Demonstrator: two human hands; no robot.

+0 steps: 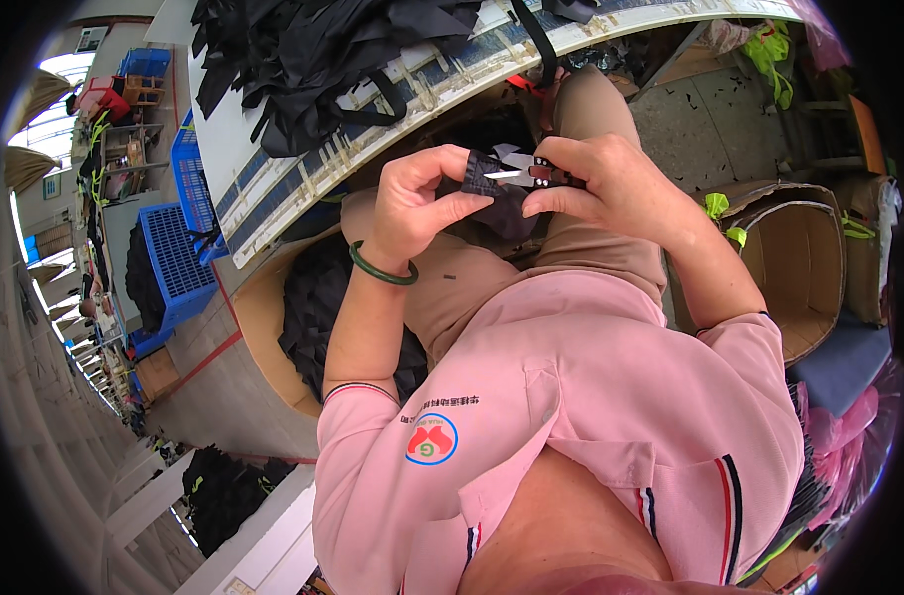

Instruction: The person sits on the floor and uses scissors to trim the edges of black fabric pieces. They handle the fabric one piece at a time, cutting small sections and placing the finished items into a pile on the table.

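The small black fabric piece (480,172) was up in front of the person, above the lap and just short of the tabletop (274,203). The left grip (422,188) was closed on it, thumb and forefinger pinching the cloth between their tips. The snips (539,174) came at it from the other side, their pale blades parted and pointing left, the lower blade's tip right by the cloth; whether it touched, I could not tell. The right grip (606,178) was closed around the dark handles, with thumb and forefinger on opposite sides. More dark cloth (511,216) showed just below the blades, over the gap between the thighs.

A dark green bracelet (381,275) circled the left wrist, and a tiny dark scrap (450,277) lay on the left thigh, on the brown shorts (487,293). Beside the left leg, a cardboard box (259,307) held black pieces (313,307). On the tabletop ahead, a heap of black cloth (323,59) was piled up, and a black strap (536,45) hung over the near edge.

Farther left stood a blue crate (179,248). To the right, another open carton (809,288) had a bright yellow-green strip (715,205) at its rim, and pink plastic (848,426) was bunched behind it, nearer the person's shoulder
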